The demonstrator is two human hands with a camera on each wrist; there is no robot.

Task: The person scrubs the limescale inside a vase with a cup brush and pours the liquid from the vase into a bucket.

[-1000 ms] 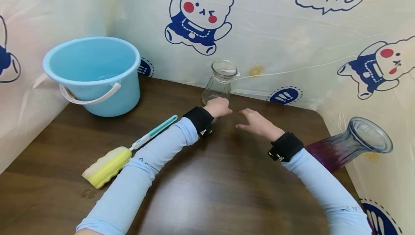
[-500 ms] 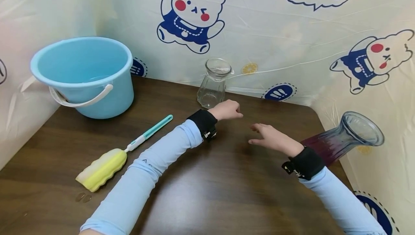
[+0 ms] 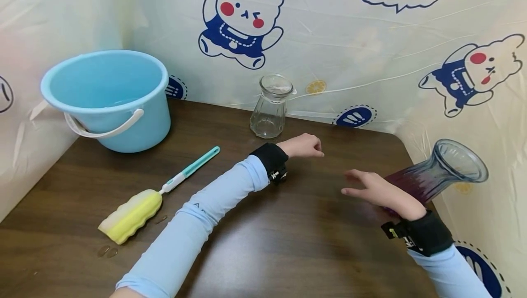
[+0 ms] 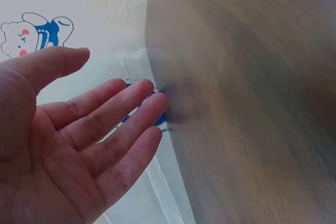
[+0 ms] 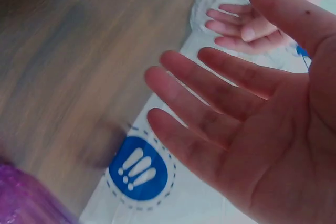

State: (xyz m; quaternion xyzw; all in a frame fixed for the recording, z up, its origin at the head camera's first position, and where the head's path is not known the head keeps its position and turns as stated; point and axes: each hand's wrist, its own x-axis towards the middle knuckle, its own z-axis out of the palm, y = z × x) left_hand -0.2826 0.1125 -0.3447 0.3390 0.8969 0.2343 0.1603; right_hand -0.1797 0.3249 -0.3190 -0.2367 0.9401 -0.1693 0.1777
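Observation:
My left hand (image 3: pixel 302 146) is held over the table in front of the clear glass carafe (image 3: pixel 269 115), apart from it. In the left wrist view its fingers (image 4: pixel 113 129) are spread and nearly straight, with nothing in them. My right hand (image 3: pixel 376 190) hovers nearest the purple-and-blue tinted glass vase (image 3: pixel 428 177), partly in front of its purple base. Loosely extended fingers (image 5: pixel 205 93) hold nothing in the right wrist view. A bit of the purple vase (image 5: pixel 29 200) shows at that view's lower left corner. Whether the right hand touches the vase is not visible.
A light blue bucket (image 3: pixel 142 129) with a white handle stands at the back left. In front of it lies a bottle brush (image 3: pixel 133 215) with a yellow-and-white sponge head. Small water drops (image 3: pixel 108 251) dot the brown table (image 3: pixel 263 247). A printed sheet (image 3: pixel 329 23) hangs behind.
Both hands have moved to the right and nearer, away from the glass carafe. The right hand has come close to the tinted vase. The carafe stays standing in its place.

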